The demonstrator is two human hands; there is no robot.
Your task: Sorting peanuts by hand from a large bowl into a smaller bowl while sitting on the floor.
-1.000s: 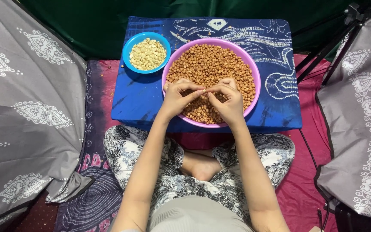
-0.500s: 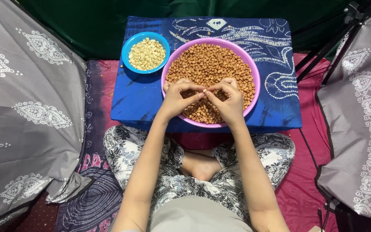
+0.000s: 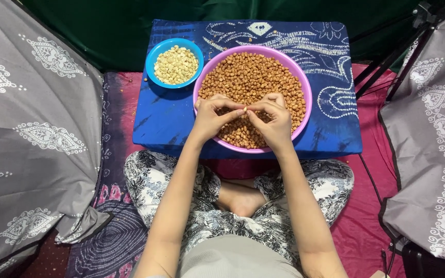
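Peanut (image 3: 244, 109) — pinched between fingertips of both hands.
Left hand (image 3: 209, 117) and right hand (image 3: 275, 119) fingers pressed together on it — small, pale, above the pink bowl (image 3: 305, 82).

Both hands meet over the pink bowl (image 3: 305, 87) of brown peanuts (image 3: 253, 77): the left hand (image 3: 209, 118) and right hand (image 3: 275, 121) pinch one pale peanut (image 3: 244, 109) between their fingertips. At ten o'clock from the hands, a blue bowl (image 3: 153, 55) holds skinned peanuts (image 3: 176, 64), both bowls on a blue patterned table (image 3: 166, 118).
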